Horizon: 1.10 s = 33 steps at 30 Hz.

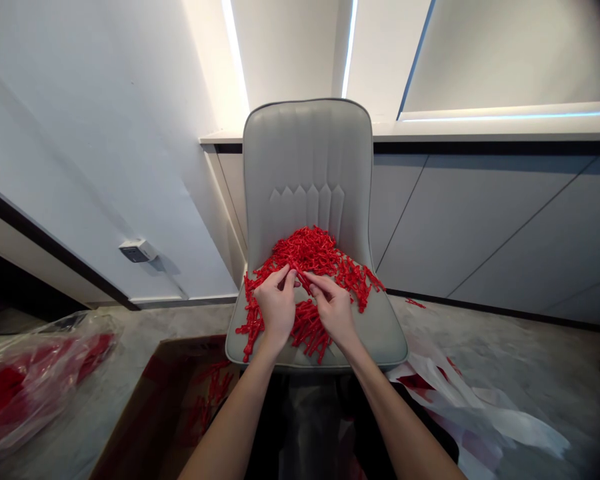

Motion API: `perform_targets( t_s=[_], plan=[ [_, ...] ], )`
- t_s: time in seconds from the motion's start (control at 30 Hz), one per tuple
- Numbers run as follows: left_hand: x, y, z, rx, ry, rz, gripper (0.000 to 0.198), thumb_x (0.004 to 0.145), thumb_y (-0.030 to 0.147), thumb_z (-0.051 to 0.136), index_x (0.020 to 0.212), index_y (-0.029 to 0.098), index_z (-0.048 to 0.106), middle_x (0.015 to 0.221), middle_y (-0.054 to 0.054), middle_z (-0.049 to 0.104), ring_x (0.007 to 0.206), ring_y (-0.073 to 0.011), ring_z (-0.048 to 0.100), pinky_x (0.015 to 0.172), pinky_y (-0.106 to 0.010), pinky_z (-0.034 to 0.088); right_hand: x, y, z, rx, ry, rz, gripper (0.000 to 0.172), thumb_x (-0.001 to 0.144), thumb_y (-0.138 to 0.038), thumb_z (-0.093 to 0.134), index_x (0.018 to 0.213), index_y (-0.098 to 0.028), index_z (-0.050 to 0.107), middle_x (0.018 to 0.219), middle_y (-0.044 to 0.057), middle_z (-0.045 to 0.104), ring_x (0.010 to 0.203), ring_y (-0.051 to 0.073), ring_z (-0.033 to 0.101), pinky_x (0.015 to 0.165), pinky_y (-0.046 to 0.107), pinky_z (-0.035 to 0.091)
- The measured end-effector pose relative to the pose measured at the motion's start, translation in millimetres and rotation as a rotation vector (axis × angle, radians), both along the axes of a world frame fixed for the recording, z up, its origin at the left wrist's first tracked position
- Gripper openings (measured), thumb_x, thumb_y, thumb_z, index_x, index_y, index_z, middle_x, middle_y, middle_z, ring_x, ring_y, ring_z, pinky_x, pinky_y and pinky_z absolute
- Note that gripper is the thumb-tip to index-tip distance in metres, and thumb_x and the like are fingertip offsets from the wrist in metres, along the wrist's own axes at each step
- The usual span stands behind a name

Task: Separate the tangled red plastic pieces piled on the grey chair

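Observation:
A heap of thin red plastic pieces (pixel 307 247) covers the rear of the grey chair's seat (pixel 375 333). Above the seat, my left hand (pixel 276 303) and my right hand (pixel 333 307) are close together, each with fingers pinched. Between their fingertips is a red plastic piece (pixel 303 275), which both seem to grip; its exact shape is too small to make out. Below my hands, near the seat's front edge, lies a smaller cluster of red pieces (pixel 313 330). More red pieces (pixel 253 327) spread along the left side of the seat.
On the floor at left sit a clear bag with red contents (pixel 45 373) and an open cardboard box (pixel 150 407) holding some red pieces. White plastic bags (pixel 480 407) lie at right. Cabinets (pixel 480 213) stand behind the chair, and a wall socket (pixel 137 251) juts out at left.

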State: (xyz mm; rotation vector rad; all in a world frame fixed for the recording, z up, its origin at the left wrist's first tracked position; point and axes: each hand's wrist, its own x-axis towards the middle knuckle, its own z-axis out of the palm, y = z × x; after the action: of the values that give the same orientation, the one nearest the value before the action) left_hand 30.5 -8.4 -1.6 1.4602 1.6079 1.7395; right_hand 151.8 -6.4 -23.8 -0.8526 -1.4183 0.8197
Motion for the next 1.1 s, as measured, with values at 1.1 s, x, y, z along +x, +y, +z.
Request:
perform_targets(
  t_s=[1.1],
  plan=[
    [-3, 5, 5.5, -0.013, -0.176, -0.089, 0.025, 0.084, 0.035, 0.070, 0.101, 0.018, 0.079, 0.090, -0.009, 0.077, 0.080, -0.0217, 0.071, 0.081, -0.035, 0.055, 10, 2, 1.8, -0.065, 0.038, 0.049, 0.029, 0.091, -0.030, 0.060, 0.115, -0.027, 0.077, 0.116, 0.006, 0.075, 0.110, 0.025, 0.068, 0.101, 0.042, 0.052]
  ],
)
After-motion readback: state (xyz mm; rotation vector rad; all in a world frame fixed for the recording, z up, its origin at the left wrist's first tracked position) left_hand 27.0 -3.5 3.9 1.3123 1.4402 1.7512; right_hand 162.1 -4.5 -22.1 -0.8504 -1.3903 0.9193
